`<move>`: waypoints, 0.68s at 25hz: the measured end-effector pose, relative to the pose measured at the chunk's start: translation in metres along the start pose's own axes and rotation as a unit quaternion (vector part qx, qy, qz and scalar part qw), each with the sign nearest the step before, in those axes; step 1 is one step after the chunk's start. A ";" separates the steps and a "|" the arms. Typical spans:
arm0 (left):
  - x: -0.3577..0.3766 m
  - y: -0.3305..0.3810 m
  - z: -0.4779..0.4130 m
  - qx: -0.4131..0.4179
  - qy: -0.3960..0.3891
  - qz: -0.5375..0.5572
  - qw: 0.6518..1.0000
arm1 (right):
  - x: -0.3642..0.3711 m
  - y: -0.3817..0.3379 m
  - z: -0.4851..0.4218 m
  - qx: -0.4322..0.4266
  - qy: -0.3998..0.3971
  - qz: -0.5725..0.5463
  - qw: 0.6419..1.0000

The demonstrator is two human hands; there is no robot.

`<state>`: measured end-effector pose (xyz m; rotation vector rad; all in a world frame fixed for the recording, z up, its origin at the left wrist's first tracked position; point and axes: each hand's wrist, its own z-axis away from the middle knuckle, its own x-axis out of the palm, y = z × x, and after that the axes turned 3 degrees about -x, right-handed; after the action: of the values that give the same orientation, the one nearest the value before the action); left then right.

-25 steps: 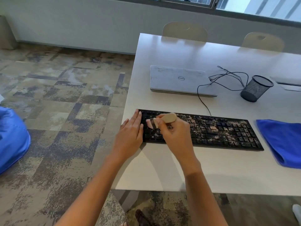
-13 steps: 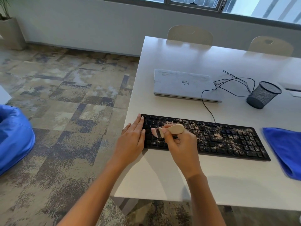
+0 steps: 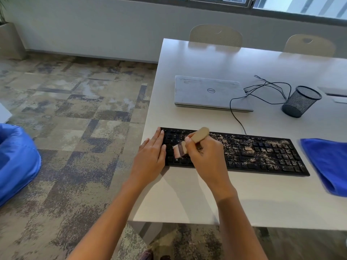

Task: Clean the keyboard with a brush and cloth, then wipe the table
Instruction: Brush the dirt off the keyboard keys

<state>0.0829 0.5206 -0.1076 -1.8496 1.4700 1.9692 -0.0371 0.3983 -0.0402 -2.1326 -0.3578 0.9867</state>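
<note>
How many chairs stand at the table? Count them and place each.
2. One chair is at the table's far edge, behind the laptop; the other chair is further right, behind the mesh cup. Others may lie outside the frame.

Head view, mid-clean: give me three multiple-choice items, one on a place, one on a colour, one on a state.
1. The cloth lies: A right of the keyboard; B left of it; C behind it.
2. The cloth is: A red; B blue; C white.
3. The right hand is: A empty; B gripping the brush; C holding the cloth.
Answers: A, it sits past the keyboard's right end; B, plainly blue; B, fingers curl round the brush handle.
</note>
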 end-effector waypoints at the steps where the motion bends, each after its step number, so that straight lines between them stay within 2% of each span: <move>1: 0.000 0.000 0.000 0.000 0.000 0.000 1.000 | -0.002 -0.001 -0.002 -0.003 0.008 -0.005 1.000; 3: 0.001 -0.002 0.000 0.000 0.000 0.002 1.000 | -0.001 -0.002 -0.005 -0.012 0.007 -0.009 1.000; 8: 0.000 -0.001 0.000 0.000 0.004 0.003 1.000 | -0.001 0.001 -0.008 0.013 -0.061 0.017 0.998; 13: 0.000 0.000 0.000 -0.008 0.001 0.001 1.000 | -0.001 0.000 -0.007 -0.015 -0.025 0.000 1.000; 17: 0.000 0.000 0.000 -0.006 -0.002 0.002 1.000 | -0.001 0.001 -0.002 -0.007 -0.056 0.006 0.998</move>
<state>0.0831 0.5200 -0.1079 -1.8467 1.4647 1.9865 -0.0361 0.3955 -0.0397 -2.0980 -0.4084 1.1168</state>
